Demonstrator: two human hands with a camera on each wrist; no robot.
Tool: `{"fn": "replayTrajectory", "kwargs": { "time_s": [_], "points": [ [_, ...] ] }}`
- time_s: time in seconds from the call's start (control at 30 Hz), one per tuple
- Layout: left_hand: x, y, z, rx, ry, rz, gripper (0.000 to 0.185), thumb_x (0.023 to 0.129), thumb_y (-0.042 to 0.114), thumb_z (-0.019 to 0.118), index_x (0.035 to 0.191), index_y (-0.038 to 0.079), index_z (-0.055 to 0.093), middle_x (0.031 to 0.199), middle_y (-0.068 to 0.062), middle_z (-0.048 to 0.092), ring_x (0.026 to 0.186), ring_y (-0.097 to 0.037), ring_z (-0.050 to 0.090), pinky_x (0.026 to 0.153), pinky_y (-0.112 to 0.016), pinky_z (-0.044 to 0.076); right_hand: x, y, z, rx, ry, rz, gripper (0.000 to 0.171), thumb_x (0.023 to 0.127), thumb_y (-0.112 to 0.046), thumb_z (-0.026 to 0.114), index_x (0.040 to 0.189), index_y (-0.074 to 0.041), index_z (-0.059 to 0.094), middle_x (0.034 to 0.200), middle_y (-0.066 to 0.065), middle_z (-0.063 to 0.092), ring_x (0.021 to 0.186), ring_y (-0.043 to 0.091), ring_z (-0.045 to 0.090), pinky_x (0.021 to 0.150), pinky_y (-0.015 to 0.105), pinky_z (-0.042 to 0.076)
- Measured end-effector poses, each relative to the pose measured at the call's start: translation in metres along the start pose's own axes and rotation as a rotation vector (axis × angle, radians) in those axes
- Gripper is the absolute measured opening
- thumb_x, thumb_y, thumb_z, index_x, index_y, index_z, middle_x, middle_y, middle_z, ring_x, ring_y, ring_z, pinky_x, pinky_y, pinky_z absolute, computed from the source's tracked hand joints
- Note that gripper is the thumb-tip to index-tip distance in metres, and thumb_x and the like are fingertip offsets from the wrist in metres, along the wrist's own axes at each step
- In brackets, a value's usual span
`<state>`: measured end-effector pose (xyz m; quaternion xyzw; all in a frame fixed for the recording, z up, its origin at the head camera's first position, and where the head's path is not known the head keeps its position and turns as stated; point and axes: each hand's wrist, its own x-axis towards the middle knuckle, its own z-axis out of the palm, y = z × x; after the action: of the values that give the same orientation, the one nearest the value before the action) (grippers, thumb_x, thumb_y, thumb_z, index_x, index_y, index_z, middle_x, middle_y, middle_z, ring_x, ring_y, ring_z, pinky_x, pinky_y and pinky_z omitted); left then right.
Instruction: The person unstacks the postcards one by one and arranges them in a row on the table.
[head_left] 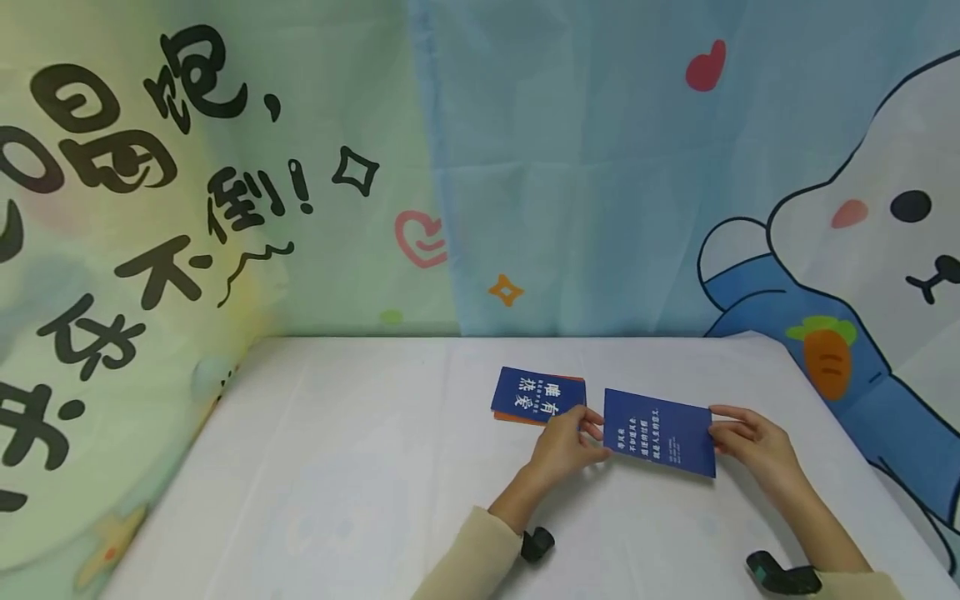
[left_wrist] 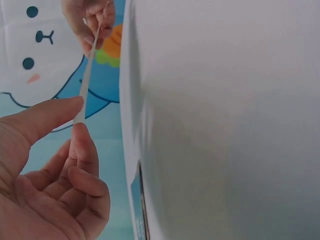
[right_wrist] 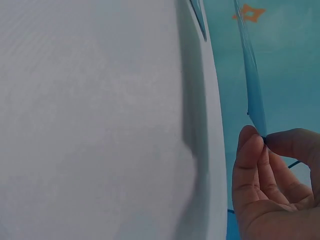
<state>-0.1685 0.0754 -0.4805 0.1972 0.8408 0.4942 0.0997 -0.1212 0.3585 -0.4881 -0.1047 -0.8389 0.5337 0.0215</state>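
A dark blue card [head_left: 660, 435] with white lettering is held up between the two hands. My left hand [head_left: 567, 442] pinches its left edge between thumb and fingertip, while my right hand [head_left: 759, 443] pinches the right edge. From the left wrist view the card [left_wrist: 89, 80] appears nearly edge-on, with the left hand [left_wrist: 60, 170] at its near end. The right wrist view shows the right hand [right_wrist: 272, 185] pinching the card's edge [right_wrist: 255, 95]. Beyond the left hand, another blue card [head_left: 528, 392] with white characters lies on the table, an orange edge showing beneath it.
A white cloth covers the table [head_left: 337, 467]. Behind it hangs a printed backdrop [head_left: 585, 167] with a cartoon animal [head_left: 832, 217] on the right and large black characters on the left. Black wrist devices, such as the right one [head_left: 783, 575], sit at both wrists.
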Motion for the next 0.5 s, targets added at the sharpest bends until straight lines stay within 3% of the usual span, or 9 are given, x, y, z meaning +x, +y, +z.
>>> {"fn": "replayTrajectory", "kwargs": {
  "time_s": [0.3,0.5],
  "points": [
    [-0.002,0.000,0.015,-0.018,-0.087,-0.046,0.033,0.074,0.001,0.079,0.105,0.006,0.067,0.079,0.005,0.067,0.062,0.001,0.054,0.060,-0.015,0.043,-0.001,0.011,-0.010,-0.002,-0.031,0.010,0.046,0.098,-0.021,0.059,0.132,0.008,0.045,0.087,-0.019,0.063,0.078,-0.002,0.060,0.069,0.018,0.053],
    [-0.005,-0.001,0.020,-0.175,-0.186,-0.142,0.024,0.075,-0.001,0.079,0.098,0.000,0.070,0.076,-0.003,0.073,0.059,-0.002,0.060,0.056,-0.017,0.047,-0.001,0.014,-0.014,-0.086,-0.068,0.055,0.053,0.098,-0.025,0.058,0.134,0.010,0.042,0.096,-0.001,0.067,0.077,-0.004,0.058,0.069,0.018,0.052]
  ]
}}
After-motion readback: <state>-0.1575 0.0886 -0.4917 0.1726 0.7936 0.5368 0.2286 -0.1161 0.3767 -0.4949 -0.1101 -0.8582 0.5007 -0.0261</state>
